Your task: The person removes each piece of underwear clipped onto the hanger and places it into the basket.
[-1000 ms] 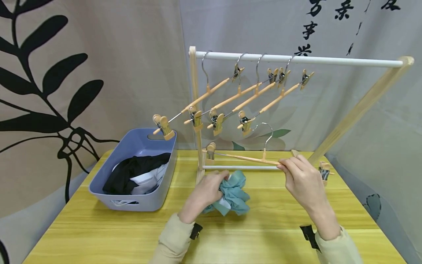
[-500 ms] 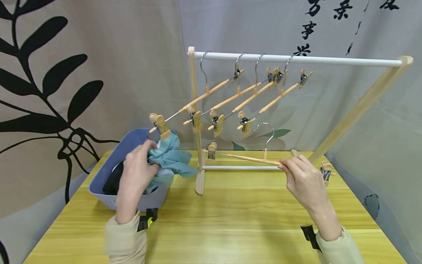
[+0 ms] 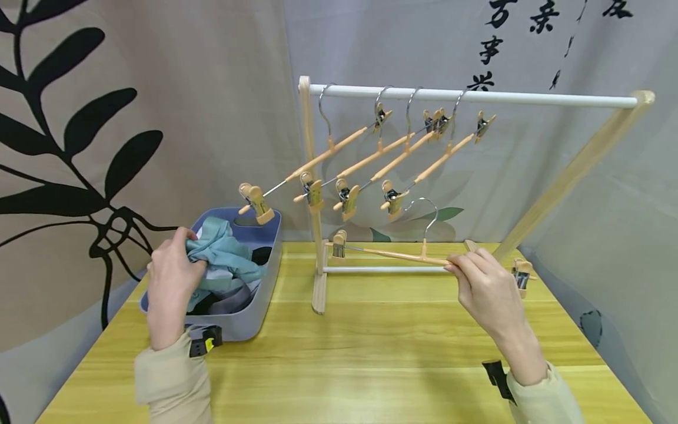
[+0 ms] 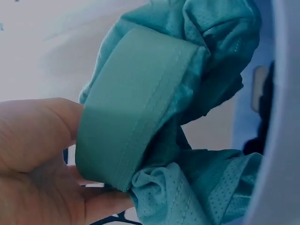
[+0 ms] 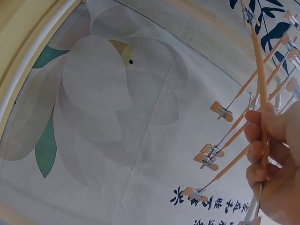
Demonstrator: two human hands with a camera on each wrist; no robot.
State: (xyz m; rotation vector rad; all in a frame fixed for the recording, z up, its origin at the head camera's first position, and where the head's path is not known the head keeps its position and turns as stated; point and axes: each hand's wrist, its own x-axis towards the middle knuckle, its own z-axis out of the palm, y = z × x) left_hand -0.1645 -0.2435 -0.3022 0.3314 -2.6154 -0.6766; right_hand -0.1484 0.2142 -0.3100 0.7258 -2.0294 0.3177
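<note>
My left hand (image 3: 172, 277) grips a bunched teal garment (image 3: 219, 250) over the blue-grey basket (image 3: 249, 324) at the left. In the left wrist view, thumb and fingers pinch the garment's smooth band (image 4: 136, 103); perforated fabric hangs below it. Dark and grey clothes (image 3: 233, 300) lie under it in the basket. My right hand (image 3: 489, 285) holds a wooden clip hanger (image 3: 397, 254) by its bar, low in front of the rack. This hanger has a clip at each end, and its metal hook points up. In the right wrist view, curled fingers (image 5: 257, 152) wrap the bar.
A wooden rack with a white top rail (image 3: 477, 97) stands across the back of the table (image 3: 371, 353). Several clip hangers (image 3: 376, 156) hang toward its left end, the leftmost clip (image 3: 256, 203) jutting over the basket. A lower white rail (image 3: 384, 270) runs behind the held hanger.
My left hand has carried the teal garment left from the table into the basket's opening, above the other clothes. The right hand and its hanger have stayed nearly still.
</note>
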